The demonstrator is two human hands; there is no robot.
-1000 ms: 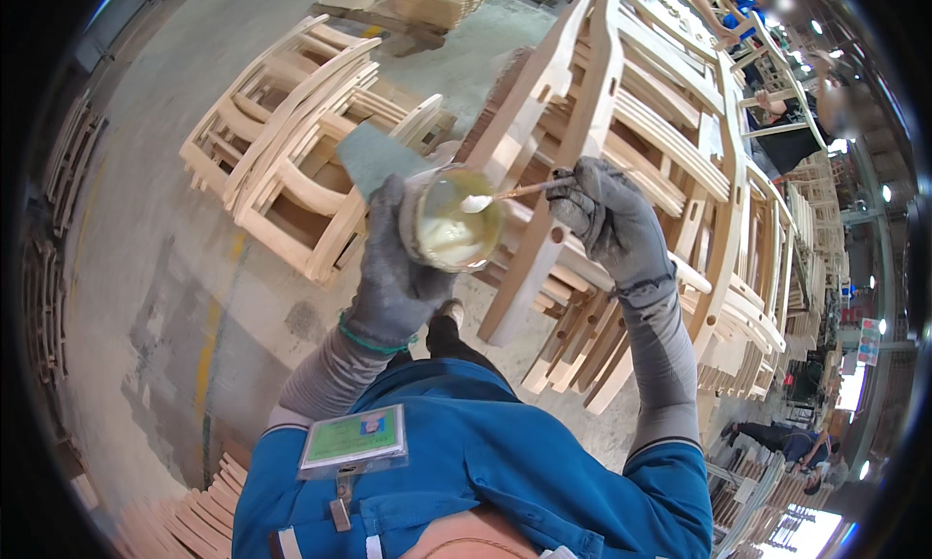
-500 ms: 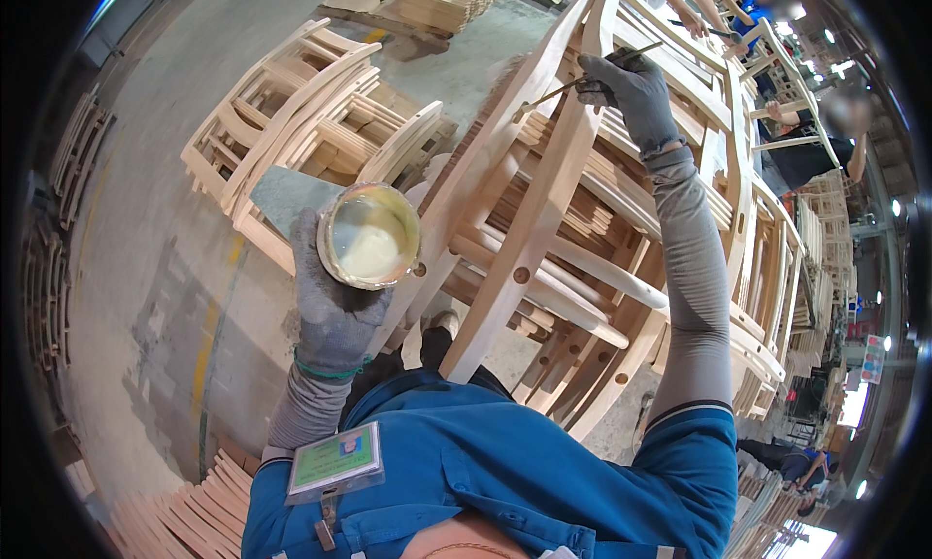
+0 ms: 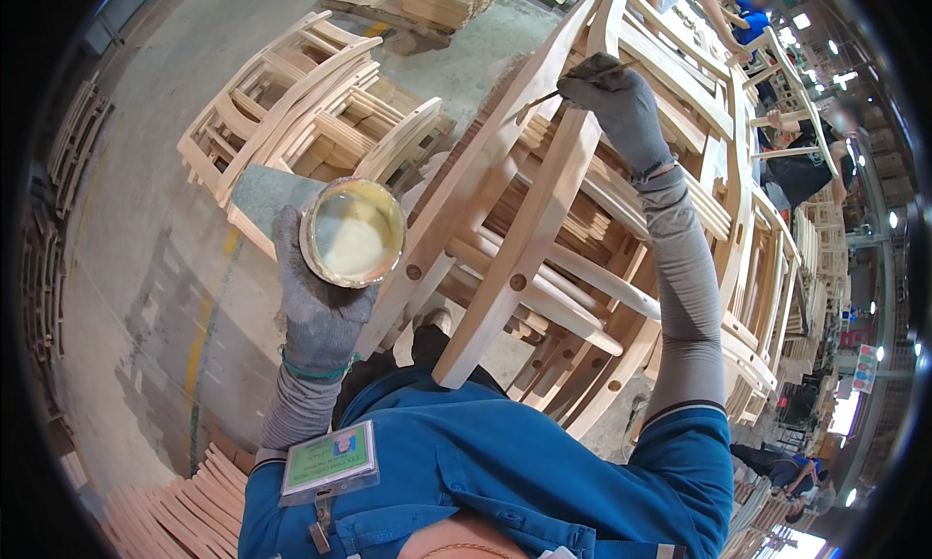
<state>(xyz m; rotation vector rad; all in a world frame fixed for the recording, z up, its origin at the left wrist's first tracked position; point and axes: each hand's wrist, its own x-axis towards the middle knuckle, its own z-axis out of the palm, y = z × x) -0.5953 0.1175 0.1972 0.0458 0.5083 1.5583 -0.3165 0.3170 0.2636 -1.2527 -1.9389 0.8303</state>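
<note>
My left hand (image 3: pixel 327 318), in a grey glove, is closed around a round can (image 3: pixel 393 219) of cream-coloured liquid, its open top facing up. A flat grey-green piece (image 3: pixel 264 198) shows just beyond these fingers; I cannot tell whether they hold it. My gloved right hand (image 3: pixel 621 113) pinches a thin stick (image 3: pixel 542 102) with a dark end. The tip of the stick is close to the upper part of a pale wooden chair frame (image 3: pixel 544 214), which has round holes in its legs. Whether the tip touches the wood is too small to tell.
More wooden frames (image 3: pixel 320 103) are stacked on the floor to the left. Curved wooden parts (image 3: pixel 184 506) lie at the lower left. Beyond the frames at the upper right, other people (image 3: pixel 806 156) handle wooden frames. A stack of slats (image 3: pixel 451 1) stands at the back.
My right hand has moved slightly left and down along the frame with the stick. My left hand and the can have shifted a little to the left.
</note>
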